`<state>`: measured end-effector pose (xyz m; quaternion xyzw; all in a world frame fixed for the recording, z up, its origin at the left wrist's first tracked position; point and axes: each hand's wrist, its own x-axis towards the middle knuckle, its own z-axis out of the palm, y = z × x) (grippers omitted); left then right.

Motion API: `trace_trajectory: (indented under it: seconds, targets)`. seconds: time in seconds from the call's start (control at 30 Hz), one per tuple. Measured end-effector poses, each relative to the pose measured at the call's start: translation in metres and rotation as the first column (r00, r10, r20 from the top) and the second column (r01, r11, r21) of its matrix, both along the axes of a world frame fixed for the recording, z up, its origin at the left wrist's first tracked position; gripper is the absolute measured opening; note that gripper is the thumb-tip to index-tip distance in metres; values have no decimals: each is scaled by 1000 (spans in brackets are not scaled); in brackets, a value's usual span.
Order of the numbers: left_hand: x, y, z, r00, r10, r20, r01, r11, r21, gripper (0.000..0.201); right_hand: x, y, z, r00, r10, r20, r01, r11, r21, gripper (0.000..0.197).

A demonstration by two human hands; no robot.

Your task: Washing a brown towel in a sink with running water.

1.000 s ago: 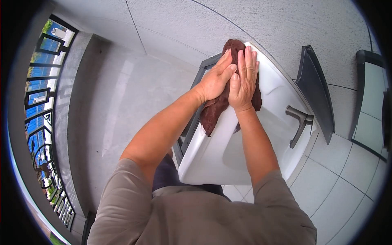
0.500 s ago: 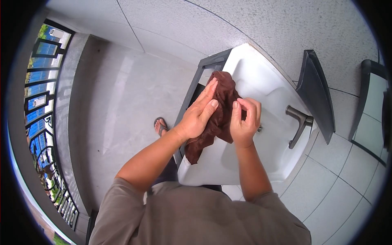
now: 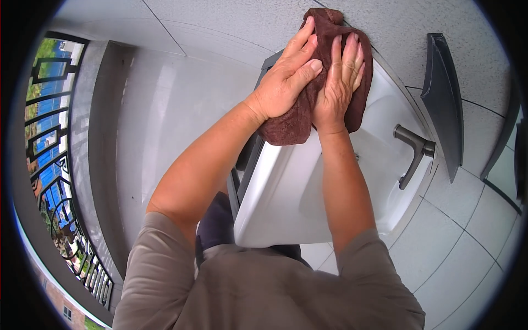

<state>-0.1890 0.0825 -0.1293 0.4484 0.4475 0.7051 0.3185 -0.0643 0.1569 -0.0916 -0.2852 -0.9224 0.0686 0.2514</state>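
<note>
A dark brown towel (image 3: 300,122) is spread and rumpled over the far end of the white washbasin (image 3: 275,203). My left hand (image 3: 287,82) lies along the towel's left part, fingers stretched out and thumb apart. Beside it, my right hand (image 3: 336,96) rests flat on the towel with straight fingers, its back toward me. The fingertips of both hands touch the cloth near its far end. What lies under the towel is hidden, and I cannot tell whether it presses on the basin's rim or the wall.
A dark grey faucet (image 3: 412,151) stands on the basin's right side. Beyond it, a dark shelf (image 3: 444,104) juts from the tiled wall (image 3: 429,236), with a dark-framed mirror (image 3: 509,148) farther right. On the left are a grey floor (image 3: 165,115) and a black metal railing (image 3: 52,137).
Both hands and the towel have moved away from me toward the basin's far end. My right hand went from bent fingers at the towel's edge to lying flat on it.
</note>
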Motion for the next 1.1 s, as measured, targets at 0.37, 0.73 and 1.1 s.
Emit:
trace_trajectory:
  seconds: [0.37,0.73,1.1]
  targets:
    - [57,-168,18,971,-76,226,140,949,-282,62,53,-127,1,923,307,-232,-375,852,-365,55]
    - [40,-123,14,992,-38,122,85,910,-406,69,30,-92,4,964,205,-170,-254,900,-355,57]
    - [58,-167,9,962,-130,240,195,944,-268,69,86,-152,1,957,290,-21,-283,909,-305,63]
